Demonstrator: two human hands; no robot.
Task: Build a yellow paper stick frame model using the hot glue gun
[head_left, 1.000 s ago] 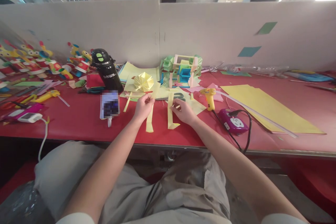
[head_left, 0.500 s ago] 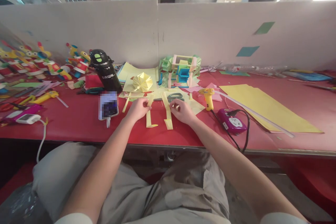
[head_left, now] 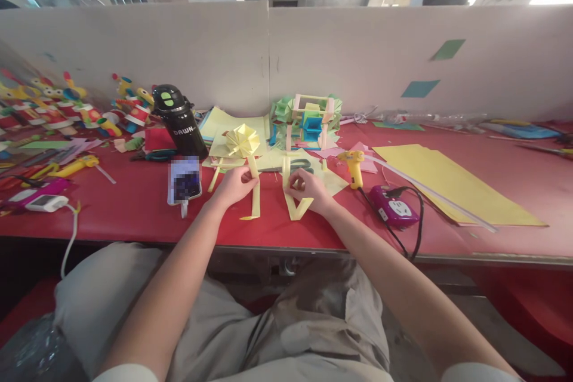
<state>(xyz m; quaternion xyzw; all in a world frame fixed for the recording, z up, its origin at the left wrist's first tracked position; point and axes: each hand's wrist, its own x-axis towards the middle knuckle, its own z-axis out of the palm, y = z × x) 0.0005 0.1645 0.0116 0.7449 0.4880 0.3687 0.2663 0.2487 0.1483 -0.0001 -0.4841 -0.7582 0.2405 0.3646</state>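
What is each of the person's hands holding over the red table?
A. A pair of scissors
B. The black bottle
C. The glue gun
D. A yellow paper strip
D: the left hand pinches one yellow paper strip and the right hand another, while the glue gun and black bottle sit untouched on the red table.

From my view, the bare strip of the red table (head_left: 134,209) along the near edge gives free passage to the left. Further left, a phone (head_left: 184,179) and a black bottle (head_left: 179,120) block the way. Behind the two yellow strips, a folded paper flower (head_left: 243,139) and a paper block model (head_left: 308,122) stand close. To the right, a glue gun (head_left: 353,166), a purple socket (head_left: 394,208) and its black cable (head_left: 414,239) obstruct; beyond them lie yellow sheets (head_left: 452,182).
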